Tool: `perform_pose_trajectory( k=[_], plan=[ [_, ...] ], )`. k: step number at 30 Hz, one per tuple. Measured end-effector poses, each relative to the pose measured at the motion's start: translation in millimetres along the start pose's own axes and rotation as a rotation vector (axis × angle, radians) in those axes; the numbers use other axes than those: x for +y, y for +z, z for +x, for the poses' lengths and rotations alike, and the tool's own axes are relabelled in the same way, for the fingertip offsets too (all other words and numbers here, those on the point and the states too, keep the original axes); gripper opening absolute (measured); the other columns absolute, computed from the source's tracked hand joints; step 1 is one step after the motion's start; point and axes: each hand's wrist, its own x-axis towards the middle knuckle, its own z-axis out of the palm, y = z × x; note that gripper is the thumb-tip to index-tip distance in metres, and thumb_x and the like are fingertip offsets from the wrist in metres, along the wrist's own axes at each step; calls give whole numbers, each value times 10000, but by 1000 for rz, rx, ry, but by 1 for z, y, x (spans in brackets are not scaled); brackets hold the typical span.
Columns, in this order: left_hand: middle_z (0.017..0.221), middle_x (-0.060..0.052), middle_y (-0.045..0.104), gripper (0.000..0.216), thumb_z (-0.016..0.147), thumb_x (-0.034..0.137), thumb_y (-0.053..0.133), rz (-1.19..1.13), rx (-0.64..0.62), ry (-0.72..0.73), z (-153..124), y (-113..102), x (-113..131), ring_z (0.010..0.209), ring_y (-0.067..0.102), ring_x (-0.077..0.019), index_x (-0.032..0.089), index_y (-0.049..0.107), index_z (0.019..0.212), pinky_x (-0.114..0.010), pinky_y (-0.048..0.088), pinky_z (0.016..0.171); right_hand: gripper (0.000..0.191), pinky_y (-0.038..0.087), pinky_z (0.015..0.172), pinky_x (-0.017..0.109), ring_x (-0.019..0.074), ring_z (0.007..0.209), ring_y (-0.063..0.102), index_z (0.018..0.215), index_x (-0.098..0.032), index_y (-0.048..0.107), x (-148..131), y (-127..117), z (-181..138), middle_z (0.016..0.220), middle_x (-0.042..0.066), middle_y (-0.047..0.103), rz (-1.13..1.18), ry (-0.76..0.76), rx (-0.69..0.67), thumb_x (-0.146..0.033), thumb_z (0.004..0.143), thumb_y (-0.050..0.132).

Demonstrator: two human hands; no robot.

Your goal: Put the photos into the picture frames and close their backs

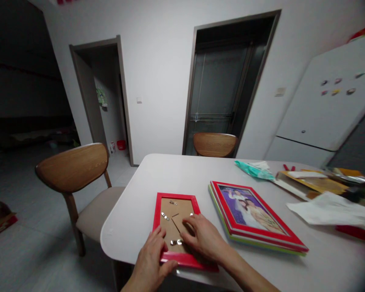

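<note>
A small red picture frame (pixel 176 198) lies face down near the front edge of the white table (pixel 170 170), its brown backing board and small metal clips showing. My left hand (pixel 152 257) rests on the frame's lower left corner, fingers bent over the red edge and the backing. My right hand (pixel 202 237) lies on the backing board at the right, fingers spread flat and pressing near the clips. Neither hand lifts the frame.
A stack of red and green frames (pixel 261 227) with a photo on top lies to the right. Papers (pixel 331 209), envelopes (pixel 319 182) and a teal pack (pixel 254 169) sit at the far right. Wooden chairs (pixel 74 170) stand left and behind the table. A white fridge (pixel 328 109) is at right.
</note>
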Motion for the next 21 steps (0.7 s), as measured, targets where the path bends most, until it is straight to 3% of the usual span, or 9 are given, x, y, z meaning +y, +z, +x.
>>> perform_pose_trajectory(
  k=[2, 6, 9, 12, 16, 21],
  plan=[
    [1184, -122, 506, 143, 647, 287, 604, -21, 14, 0, 0, 1, 0, 1169, 356, -281, 194, 548, 739, -470, 329, 935, 325, 360, 722, 286, 197, 819, 492, 929, -196, 588, -7, 4, -5, 896, 78, 549, 11, 13, -13, -359, 652, 540],
    [1200, -98, 493, 212, 621, 236, 614, -102, 44, -14, -1, 4, 1, 1161, 370, -269, 206, 561, 824, -449, 334, 938, 382, 369, 768, 269, 183, 860, 495, 999, -187, 561, -9, 8, -2, 913, 75, 551, 128, 75, 26, -193, 620, 518],
    [1240, -120, 444, 398, 610, 192, 605, -203, 62, -88, 2, 2, 6, 1131, 411, -252, 184, 513, 997, -412, 348, 935, 454, 370, 800, 282, 196, 894, 495, 1024, -160, 558, -6, 0, 5, 948, 86, 564, 169, 98, 47, -149, 572, 516],
    [1207, -134, 469, 474, 657, 196, 554, -383, 137, -176, 10, -2, 10, 1092, 453, -213, 150, 415, 1108, -369, 358, 927, 409, 373, 806, 293, 197, 894, 500, 980, -156, 578, -11, -15, 8, 932, 84, 576, 177, 80, 99, -139, 581, 494],
    [1014, -86, 591, 446, 699, 241, 502, -774, 301, -302, 26, -3, 9, 907, 575, -176, 156, 357, 1112, -327, 444, 808, 344, 390, 789, 268, 161, 848, 514, 914, -154, 588, -27, -24, 7, 882, 70, 581, 249, 35, 155, -86, 621, 420],
    [816, -46, 655, 306, 638, 235, 566, -1106, 307, -380, 42, 5, 12, 752, 622, -189, 144, 479, 917, -308, 480, 694, 334, 405, 789, 256, 140, 839, 528, 935, -167, 578, -36, -21, 5, 902, 54, 588, 424, -8, 218, -94, 661, 401]
  ],
)
